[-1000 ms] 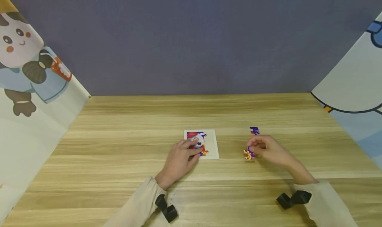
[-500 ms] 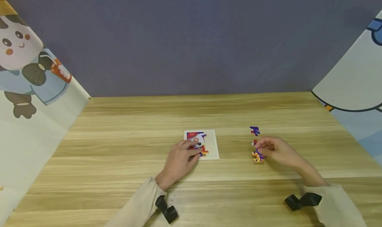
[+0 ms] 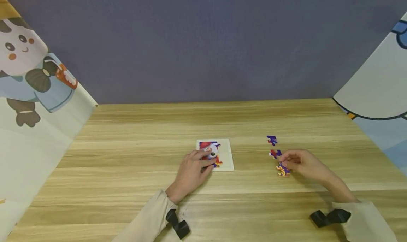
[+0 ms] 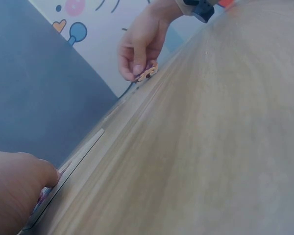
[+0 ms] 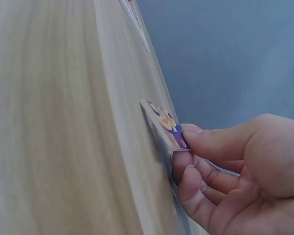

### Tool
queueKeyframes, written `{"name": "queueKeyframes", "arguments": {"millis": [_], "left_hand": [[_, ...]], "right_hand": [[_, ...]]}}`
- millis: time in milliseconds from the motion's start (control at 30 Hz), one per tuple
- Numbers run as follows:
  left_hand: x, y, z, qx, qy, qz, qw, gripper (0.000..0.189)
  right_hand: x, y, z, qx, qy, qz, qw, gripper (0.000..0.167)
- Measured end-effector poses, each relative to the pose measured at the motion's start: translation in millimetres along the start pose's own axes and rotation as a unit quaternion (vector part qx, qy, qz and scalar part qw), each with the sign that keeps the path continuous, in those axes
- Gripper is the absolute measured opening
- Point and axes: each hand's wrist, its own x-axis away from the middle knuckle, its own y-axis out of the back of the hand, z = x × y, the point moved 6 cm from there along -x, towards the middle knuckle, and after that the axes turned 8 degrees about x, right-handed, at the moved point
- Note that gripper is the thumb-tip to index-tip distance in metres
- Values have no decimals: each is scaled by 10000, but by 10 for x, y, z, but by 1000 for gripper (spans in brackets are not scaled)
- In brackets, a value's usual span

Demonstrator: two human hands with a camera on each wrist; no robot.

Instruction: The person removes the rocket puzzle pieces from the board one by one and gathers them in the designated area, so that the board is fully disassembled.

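My right hand (image 3: pixel 303 164) pinches a purple and yellow jigsaw piece (image 5: pixel 167 125) between thumb and fingers, close over the table. Beyond it lie two more pieces, a purple and red one (image 3: pixel 275 153) and a purple one (image 3: pixel 271 140) at the back. My left hand (image 3: pixel 192 169) rests with fingers extended on the left part of a pale puzzle board (image 3: pixel 226 155). On that side the assembled pieces (image 3: pixel 213 147) show part of a white-faced figure in red; some of it is hidden under my fingers. The right strip of the board is bare.
The board and pieces lie on a wood-grain table (image 3: pixel 143 136). A dark grey panel (image 3: pixel 210 47) rises along its back edge. Cartoon-printed walls (image 3: pixel 41 72) flank it on both sides. Each wrist carries a black camera mount (image 3: pixel 178 225).
My right hand has shifted right and slightly nearer with the pinched piece, uncovering the purple and red piece beyond it. My left hand stays in place on the board.
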Motion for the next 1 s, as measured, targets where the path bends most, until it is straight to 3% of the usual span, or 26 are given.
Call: {"name": "queueKeyframes", "arguments": {"millis": [333,1000], "left_hand": [[5,-9,13,22,55,-18,10000,21],[5,-7,1,73,13,-50,10000,21]], "right_hand": [[-6,-7,-13,47,-81,-113,9999,10],[-3,-11,-12,803,-243,-457,9954,7]]}}
